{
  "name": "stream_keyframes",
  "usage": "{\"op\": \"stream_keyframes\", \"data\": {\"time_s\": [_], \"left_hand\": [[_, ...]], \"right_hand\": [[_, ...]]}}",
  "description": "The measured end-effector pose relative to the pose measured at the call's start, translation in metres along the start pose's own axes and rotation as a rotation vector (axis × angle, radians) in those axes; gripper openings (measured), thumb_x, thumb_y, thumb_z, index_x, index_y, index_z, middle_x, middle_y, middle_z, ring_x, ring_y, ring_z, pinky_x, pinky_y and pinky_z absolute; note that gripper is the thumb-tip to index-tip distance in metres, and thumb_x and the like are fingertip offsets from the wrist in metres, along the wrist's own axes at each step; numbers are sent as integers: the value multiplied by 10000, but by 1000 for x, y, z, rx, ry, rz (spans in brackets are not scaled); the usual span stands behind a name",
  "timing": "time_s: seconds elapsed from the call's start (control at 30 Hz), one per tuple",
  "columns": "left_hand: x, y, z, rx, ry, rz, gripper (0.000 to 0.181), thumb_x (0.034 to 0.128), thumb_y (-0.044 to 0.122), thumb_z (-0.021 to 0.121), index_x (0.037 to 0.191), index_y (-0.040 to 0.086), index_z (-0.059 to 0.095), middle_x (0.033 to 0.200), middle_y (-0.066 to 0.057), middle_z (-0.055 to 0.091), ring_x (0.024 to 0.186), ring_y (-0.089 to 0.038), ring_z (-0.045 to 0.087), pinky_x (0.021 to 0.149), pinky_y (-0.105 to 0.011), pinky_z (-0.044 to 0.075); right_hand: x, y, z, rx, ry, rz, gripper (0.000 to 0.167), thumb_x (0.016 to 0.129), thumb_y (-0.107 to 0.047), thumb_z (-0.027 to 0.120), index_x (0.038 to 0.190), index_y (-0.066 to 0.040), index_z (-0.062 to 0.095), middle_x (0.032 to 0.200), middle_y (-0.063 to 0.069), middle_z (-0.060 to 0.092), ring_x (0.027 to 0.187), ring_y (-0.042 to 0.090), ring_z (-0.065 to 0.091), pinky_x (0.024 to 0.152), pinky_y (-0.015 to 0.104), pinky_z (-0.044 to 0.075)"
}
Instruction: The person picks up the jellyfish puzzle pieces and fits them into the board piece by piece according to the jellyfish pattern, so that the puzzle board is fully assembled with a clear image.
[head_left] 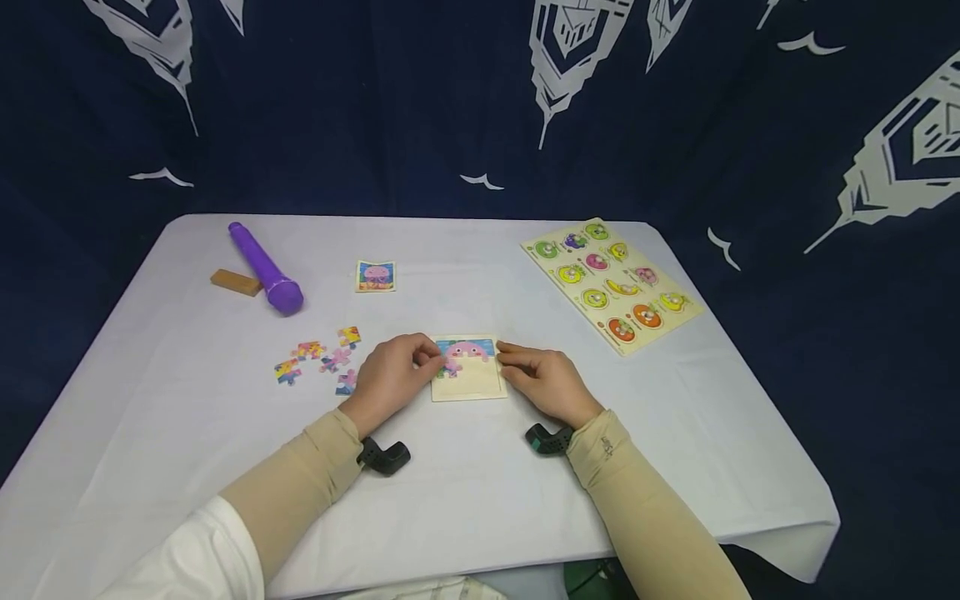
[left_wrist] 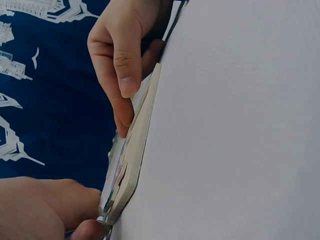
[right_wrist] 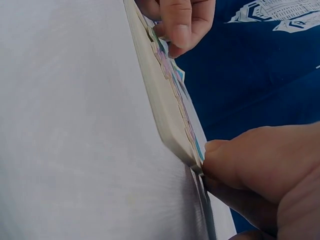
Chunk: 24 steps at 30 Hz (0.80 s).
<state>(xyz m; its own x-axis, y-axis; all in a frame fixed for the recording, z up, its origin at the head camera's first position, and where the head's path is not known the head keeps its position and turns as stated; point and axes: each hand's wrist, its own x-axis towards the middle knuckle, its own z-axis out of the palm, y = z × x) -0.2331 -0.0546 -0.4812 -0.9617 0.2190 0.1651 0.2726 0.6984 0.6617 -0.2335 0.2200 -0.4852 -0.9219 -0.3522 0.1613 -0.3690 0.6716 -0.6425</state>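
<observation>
From the head view, holds board [head_left: 474, 386] between left hand [head_left: 400, 373] and right hand [head_left: 547, 382], likely for steadiness, with loose pieces [head_left: 309, 350] leftward, perhaps for reach; from left wrist, bends left fingers, pinch impossible to tell; from right wrist, touches board's edge unclenched.

The puzzle tray [head_left: 480, 387] is cream with a pink cartoon creature on blue; from it, loose jigsaw pieces [head_left: 308, 350] at nine o'clock mix yellow, pink and blue, a toy microphone [head_left: 260, 262] at ten is purple, and a fruit board [head_left: 608, 276] at two is cream with green, yellow, red, orange and purple fruits. At twelve, the navy curtain [head_left: 337, 108] carries white birds and angular motifs.
</observation>
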Motion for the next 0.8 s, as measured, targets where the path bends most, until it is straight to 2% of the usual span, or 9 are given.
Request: {"op": "stream_keyframes", "data": {"time_s": [0.13, 0.37, 0.5, 0.63, 0.8], "left_hand": [[-2, 1, 0, 28, -1, 31, 66, 945, 257, 746, 996, 219, 764, 855, 67, 671, 726, -112, 579, 567, -289, 437], [-1, 2, 0, 43, 10, -1, 85, 939, 268, 747, 1010, 221, 758, 879, 42, 682, 708, -128, 574, 540, -288, 428], [0, 2, 1, 24, 43, 0, 79, 959, 224, 699, 1020, 193, 739, 873, 33, 690, 665, -132, 560, 522, -290, 419], [1, 2, 2, 13, 72, 9, 57, 939, 184, 694, 982, 188, 730, 845, 35, 669, 671, -134, 557, 533, -287, 416], [0, 3, 3, 37, 53, 36, 49, 903, 188, 744, 940, 211, 767, 839, 48, 657, 705, -123, 582, 545, -279, 429]], "right_hand": [[0, -1, -1, 7, 1, 7, 264, 994, -211, 695, 1241, -138, 755, 1404, -23, 650, 1333, 208, 592, 1112, 435, 456], [1, 0, -1, 11, -11, 12, 265, 999, -228, 691, 1245, -154, 754, 1411, -37, 644, 1332, 193, 592, 1113, 426, 455], [0, -1, -1, 11, -10, 13, 266, 997, -235, 692, 1242, -152, 756, 1406, -33, 648, 1331, 196, 594, 1113, 428, 456], [0, -2, -2, 15, -11, 17, 266, 997, -241, 691, 1237, -149, 758, 1404, -32, 649, 1331, 194, 593, 1114, 427, 455], [-1, -3, -2, 2, -13, 17, 275, 991, -233, 701, 1244, -140, 754, 1409, -30, 644, 1329, 193, 595, 1110, 421, 458]]}}
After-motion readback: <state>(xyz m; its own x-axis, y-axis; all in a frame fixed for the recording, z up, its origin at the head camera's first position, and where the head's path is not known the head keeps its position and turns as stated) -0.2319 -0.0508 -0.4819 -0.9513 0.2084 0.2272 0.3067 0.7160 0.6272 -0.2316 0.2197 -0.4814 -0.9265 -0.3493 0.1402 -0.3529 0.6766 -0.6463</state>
